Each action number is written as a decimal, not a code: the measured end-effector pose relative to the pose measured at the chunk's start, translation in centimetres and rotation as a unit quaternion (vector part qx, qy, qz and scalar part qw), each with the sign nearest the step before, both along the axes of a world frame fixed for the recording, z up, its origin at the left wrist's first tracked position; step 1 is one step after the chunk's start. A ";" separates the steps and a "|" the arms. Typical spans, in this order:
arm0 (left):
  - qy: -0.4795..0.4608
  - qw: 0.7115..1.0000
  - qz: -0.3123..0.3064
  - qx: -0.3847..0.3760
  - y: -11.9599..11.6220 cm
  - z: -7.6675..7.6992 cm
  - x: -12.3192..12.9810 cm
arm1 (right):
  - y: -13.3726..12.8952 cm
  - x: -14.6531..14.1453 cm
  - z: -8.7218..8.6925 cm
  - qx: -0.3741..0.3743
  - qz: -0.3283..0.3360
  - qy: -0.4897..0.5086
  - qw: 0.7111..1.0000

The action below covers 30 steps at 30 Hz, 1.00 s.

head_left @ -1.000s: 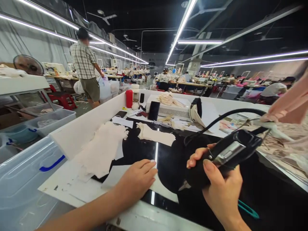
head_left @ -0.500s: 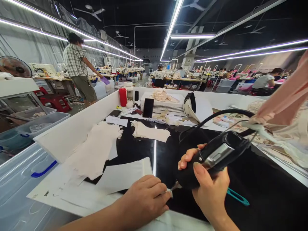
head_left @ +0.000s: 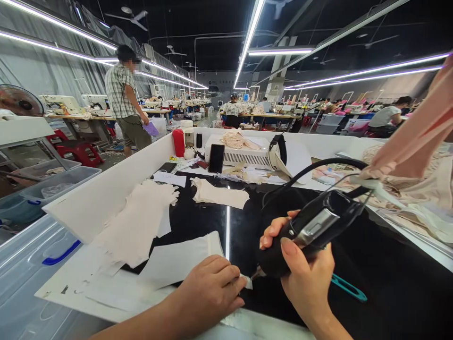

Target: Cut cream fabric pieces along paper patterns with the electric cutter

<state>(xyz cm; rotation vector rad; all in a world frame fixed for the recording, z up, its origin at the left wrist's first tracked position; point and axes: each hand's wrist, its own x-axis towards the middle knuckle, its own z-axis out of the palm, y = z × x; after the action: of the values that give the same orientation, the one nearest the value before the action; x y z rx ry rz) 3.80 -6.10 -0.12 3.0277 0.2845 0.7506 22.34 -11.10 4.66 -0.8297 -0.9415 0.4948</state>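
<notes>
My right hand (head_left: 306,264) is wrapped round a black corded power tool (head_left: 307,226) with a silver plate on its side. The tool tilts down to the left, and its metal tip (head_left: 259,273) is close to a small pale end of material (head_left: 248,282) that sticks out from my left hand (head_left: 215,285). The left fingers are closed on this end, low over the table; whether it is cloth or paper I cannot tell. A white sheet (head_left: 182,257) with a pale strip along its right edge lies just beyond the left hand.
Pale cut fabric pieces (head_left: 136,224) lie piled at left, with a smaller stack (head_left: 221,196) farther back on the black tabletop (head_left: 244,226). A teal tool (head_left: 348,287) lies by my right wrist. Pink cloth (head_left: 414,137) hangs at the tool's cord. A phone (head_left: 216,158) stands behind.
The pale end and the tool tip remain close together, with both hands holding as before. In the background, a standing person has moved right with a purple piece in hand. The view has shifted slightly.
</notes>
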 end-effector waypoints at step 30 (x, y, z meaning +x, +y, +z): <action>-0.012 1.000 -0.004 0.007 0.0 -0.2 -0.2 | -0.2 -0.1 0.4 -0.012 -0.014 -0.011 1.000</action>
<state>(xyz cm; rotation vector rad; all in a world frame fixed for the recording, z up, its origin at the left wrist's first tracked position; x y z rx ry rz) 3.61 -6.15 -0.30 3.0282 0.2685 0.7906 22.27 -11.26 5.02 -0.8705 -0.9451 0.4746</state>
